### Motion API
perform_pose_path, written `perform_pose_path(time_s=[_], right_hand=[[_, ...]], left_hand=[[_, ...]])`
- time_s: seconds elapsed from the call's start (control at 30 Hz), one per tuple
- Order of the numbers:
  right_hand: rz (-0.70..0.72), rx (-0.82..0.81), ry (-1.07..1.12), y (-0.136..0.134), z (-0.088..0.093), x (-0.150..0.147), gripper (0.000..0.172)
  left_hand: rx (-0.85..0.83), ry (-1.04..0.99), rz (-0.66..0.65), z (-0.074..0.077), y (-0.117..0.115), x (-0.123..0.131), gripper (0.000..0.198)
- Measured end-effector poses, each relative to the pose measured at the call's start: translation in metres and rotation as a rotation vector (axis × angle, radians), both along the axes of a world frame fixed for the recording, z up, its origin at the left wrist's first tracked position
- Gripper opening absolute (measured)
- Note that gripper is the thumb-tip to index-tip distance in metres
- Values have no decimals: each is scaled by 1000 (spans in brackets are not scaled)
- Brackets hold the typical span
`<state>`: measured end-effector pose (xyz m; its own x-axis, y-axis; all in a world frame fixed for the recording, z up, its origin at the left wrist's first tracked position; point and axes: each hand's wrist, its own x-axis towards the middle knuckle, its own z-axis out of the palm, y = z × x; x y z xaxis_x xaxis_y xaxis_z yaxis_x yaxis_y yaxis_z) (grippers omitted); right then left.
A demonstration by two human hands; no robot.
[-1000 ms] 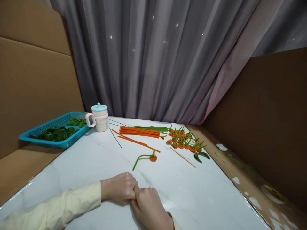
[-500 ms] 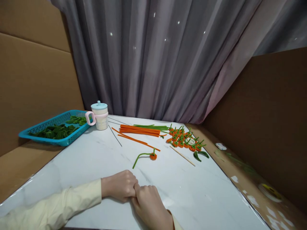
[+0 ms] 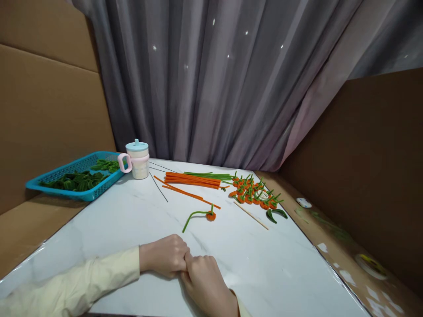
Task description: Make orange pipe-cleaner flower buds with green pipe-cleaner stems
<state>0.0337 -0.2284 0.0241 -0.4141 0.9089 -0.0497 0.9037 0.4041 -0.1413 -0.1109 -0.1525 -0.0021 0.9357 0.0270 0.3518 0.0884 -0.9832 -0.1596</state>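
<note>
My left hand (image 3: 167,256) is closed in a fist at the near edge of the table. Against it rests my right hand (image 3: 208,281), also closed, the two touching at thumbs and knuckles. No item shows in either one, though the inner sides of the fingers are hidden. Just beyond them lies an orange pipe-cleaner piece (image 3: 210,216) with a long bent green stem (image 3: 191,218). Farther back is a bundle of orange pipe cleaners (image 3: 193,179), a few loose ones in front of it, and green pipe cleaners (image 3: 211,175) behind.
Many small orange pieces with green stems (image 3: 249,193) cluster at right, near a wooden stick (image 3: 251,215) and two green leaves (image 3: 276,214). A lidded cup (image 3: 138,163) and a blue basket (image 3: 95,193) of green leaf pieces stand at left. Cardboard walls flank the white table (image 3: 132,224).
</note>
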Motion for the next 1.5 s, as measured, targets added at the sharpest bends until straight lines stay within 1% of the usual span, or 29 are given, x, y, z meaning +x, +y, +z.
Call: perform_pose_path(time_s=[0.07, 0.17, 0.23, 0.27, 0.33, 0.37, 0.4, 0.43, 0.47, 0.5, 0.53, 0.6, 0.63, 0.7, 0.83, 0.97, 1.07, 1.1, 1.17, 1.27, 1.33, 1.4, 1.5], right_hand=[[5, 6, 2, -1, 0, 0, 15], [12, 36, 49, -1, 0, -1, 14], [-51, 77, 88, -1, 1, -2, 14], [-102, 94, 95, -1, 2, -2, 13], [-188, 113, 79, 0, 2, -3, 12], [-205, 116, 66, 0, 3, -3, 11], [-202, 116, 56, 0, 3, -4, 10], [-188, 119, 49, 0, 4, -4, 11], [-174, 122, 42, 0, 4, -4, 12], [-166, 128, 38, 0, 4, -4, 12], [-161, 136, 35, 0, 4, -4, 12], [-157, 143, 30, 1, 4, -4, 10], [-156, 141, 32, 1, 4, -4, 9], [-159, 137, 53, 1, 3, -3, 10], [-191, 138, 164, 1, 2, -2, 22], [-258, 145, 284, 1, 1, 0, 35], [-298, 241, 401, 3, -4, 0, 47], [-300, 290, 439, 4, -6, 1, 52], [-285, 377, 493, 6, -11, 1, 59], [-228, 454, 536, 7, -16, 2, 63], [-196, 490, 590, 7, -17, 3, 64], [-171, 524, 653, 7, -15, 4, 64], [-143, 512, 709, 4, -11, 5, 60]], left_hand=[[-5, -29, -11, -2, 1, 0, 19], [-100, -198, -68, -3, 5, -3, 17], [-201, -333, -67, -1, 9, -6, 20], [-241, -386, -43, 1, 11, -8, 25], [-301, -475, 87, 8, 16, -11, 38], [-337, -519, 192, 11, 19, -12, 40], [-390, -549, 337, 14, 21, -12, 36], [-436, -561, 485, 16, 24, -11, 29], [-476, -546, 606, 17, 26, -10, 19], [-516, -523, 713, 17, 29, -8, 13], [-544, -485, 788, 16, 31, -6, 16], [-565, -400, 854, 12, 36, -2, 24], [-561, -362, 851, 9, 37, 0, 25], [-540, -310, 797, 6, 39, 3, 24], [-522, -274, 662, 8, 36, 6, 20], [-483, -337, 568, 15, 30, 3, 19], [-440, -397, 488, 18, 23, -1, 19], [-425, -410, 452, 19, 21, -1, 19], [-369, -428, 336, 20, 16, -2, 19], [-234, -437, 135, 21, 8, 0, 17], [-167, -406, 54, 22, 5, 1, 15], [-147, -358, 19, 24, 3, 1, 15], [-196, -269, 61, 25, 5, 0, 17]])
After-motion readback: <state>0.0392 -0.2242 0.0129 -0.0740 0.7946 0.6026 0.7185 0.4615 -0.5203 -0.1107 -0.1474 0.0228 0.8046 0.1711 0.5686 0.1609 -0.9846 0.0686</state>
